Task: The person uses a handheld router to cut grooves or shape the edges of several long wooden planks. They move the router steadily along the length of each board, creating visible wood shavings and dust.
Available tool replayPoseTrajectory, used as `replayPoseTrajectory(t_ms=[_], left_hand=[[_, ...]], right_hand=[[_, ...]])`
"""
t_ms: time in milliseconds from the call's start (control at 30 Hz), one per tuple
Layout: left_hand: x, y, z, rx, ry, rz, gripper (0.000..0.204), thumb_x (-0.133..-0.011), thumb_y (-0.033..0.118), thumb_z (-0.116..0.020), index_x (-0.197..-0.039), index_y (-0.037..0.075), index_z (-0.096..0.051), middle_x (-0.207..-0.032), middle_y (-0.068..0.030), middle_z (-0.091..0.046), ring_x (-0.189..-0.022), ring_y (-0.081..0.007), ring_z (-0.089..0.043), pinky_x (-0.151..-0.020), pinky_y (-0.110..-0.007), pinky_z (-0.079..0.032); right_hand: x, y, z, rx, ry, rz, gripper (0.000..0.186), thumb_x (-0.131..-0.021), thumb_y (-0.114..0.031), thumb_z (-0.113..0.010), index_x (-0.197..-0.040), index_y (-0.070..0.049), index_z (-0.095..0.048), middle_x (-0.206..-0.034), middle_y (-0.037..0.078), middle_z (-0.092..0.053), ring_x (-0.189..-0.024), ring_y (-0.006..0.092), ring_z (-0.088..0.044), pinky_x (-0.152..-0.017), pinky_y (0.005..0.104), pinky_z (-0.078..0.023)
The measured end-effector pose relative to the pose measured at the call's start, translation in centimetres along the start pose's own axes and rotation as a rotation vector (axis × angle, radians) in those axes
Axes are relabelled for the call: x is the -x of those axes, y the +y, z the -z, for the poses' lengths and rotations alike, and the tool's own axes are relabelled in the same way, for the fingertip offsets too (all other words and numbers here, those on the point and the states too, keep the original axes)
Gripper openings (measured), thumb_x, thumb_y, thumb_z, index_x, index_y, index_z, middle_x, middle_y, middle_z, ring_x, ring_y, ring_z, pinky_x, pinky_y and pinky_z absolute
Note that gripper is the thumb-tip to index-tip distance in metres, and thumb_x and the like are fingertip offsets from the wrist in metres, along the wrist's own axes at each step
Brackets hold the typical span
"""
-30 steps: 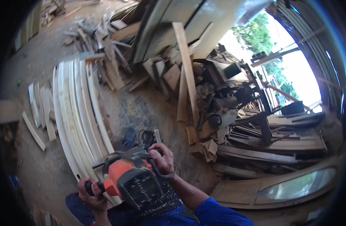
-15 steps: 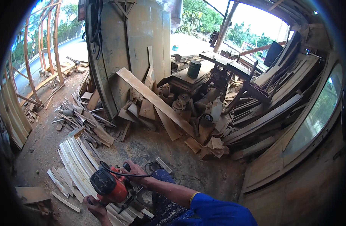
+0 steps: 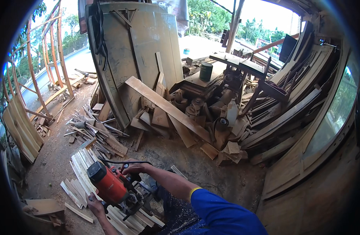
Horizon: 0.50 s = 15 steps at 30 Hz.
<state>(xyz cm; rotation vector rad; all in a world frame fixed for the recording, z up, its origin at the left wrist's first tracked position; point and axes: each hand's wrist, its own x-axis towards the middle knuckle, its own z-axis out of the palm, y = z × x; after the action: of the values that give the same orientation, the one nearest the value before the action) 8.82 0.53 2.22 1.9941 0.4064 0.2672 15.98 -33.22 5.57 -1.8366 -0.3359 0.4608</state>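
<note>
Field view, head camera: we have a red and black router (image 3: 111, 188) held at a slant over a row of pale wooden strips (image 3: 79, 166), motor end toward the upper left, base toward the lower right. We cannot tell whether the base touches the wood. Left hand (image 3: 95, 204) closed about the router's near left side, fingers partly hidden. Right hand (image 3: 133, 167) closed on the far side, by a dark knob. A black cord (image 3: 109, 161) loops from the motor end across to the right forearm (image 3: 168, 181). Blue sleeve (image 3: 227, 213) with a yellow edge on that arm.

The row shows beyond the router and below it. To its left, on the floor (image 3: 50, 162), we note a small group of shorter strips (image 3: 73, 192) and one lone strip (image 3: 78, 212) nearer us.

Farther out: a heap of offcuts (image 3: 95, 133); tall panels (image 3: 152, 43) standing upright, a long board (image 3: 168, 107) slanting in front. Right of these, a whitish jug (image 3: 232, 112) amid clutter, and a green tin (image 3: 206, 71) beyond it.
</note>
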Motion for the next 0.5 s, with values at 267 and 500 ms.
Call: replayPoseTrajectory(t_ms=[267,500], left_hand=[[0.6,1.8,1.3,0.025,0.012,0.139,0.047,-0.099,0.038,-0.050,-0.116,-0.007,-0.054,-0.094,-0.0205,-0.062,-0.067,-0.0275,-0.063,-0.056,-0.037,-0.051],[3.2,6.3,0.3,0.164,-0.004,0.074,0.040,-0.096,0.041,-0.058,-0.103,0.002,-0.051,-0.068,-0.0076,-0.057,-0.055,-0.0139,-0.054,-0.047,-0.030,-0.046]], right_hand=[[1.4,-0.6,-6.0,0.007,0.470,-0.113,0.057,-0.074,-0.033,-0.069,-0.122,-0.006,-0.056,-0.115,0.021,-0.062,-0.111,0.0330,-0.059,-0.093,0.0400,-0.046],[3.4,-7.7,1.1,0.052,0.349,-0.116,0.041,-0.072,-0.025,-0.073,-0.105,-0.005,-0.058,-0.079,0.012,-0.061,-0.056,0.0174,-0.058,-0.044,0.0356,-0.047]])
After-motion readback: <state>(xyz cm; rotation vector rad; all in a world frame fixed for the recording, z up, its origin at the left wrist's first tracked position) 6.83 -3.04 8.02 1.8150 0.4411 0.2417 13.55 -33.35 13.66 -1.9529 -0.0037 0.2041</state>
